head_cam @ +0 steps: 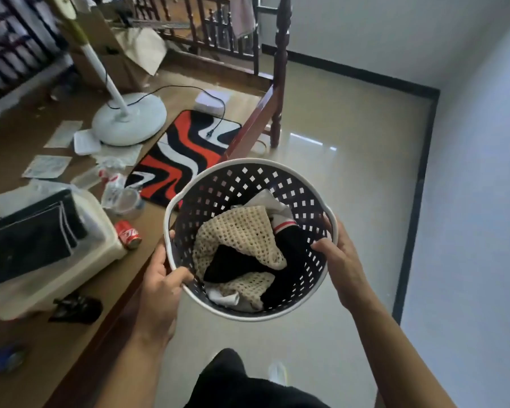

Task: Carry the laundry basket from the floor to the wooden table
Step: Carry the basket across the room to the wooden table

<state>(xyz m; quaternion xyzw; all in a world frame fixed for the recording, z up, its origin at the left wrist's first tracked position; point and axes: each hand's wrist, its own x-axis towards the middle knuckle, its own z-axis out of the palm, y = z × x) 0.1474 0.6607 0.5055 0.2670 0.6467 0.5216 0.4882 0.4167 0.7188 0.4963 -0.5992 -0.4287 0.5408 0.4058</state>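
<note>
I hold a round dark laundry basket (304, 184) with a white rim and diamond holes above the tiled floor, just right of the wooden table (30, 357). Inside lie a cream knit cloth (242, 234) and black and white clothes. My left hand (159, 278) grips the basket's near-left rim, thumb inside. My right hand (336, 254) grips the right rim by its handle, thumb inside. The basket's left edge overlaps the table's edge in view.
On the table stand a white fan base (130, 119), a red-black-white mat (183, 160), a clear bin with a dark folded item (33, 231), a red can (128, 234), plastic wrappers and papers. A dark wooden post (280, 69) rises behind. Tiled floor (351, 142) spreads right.
</note>
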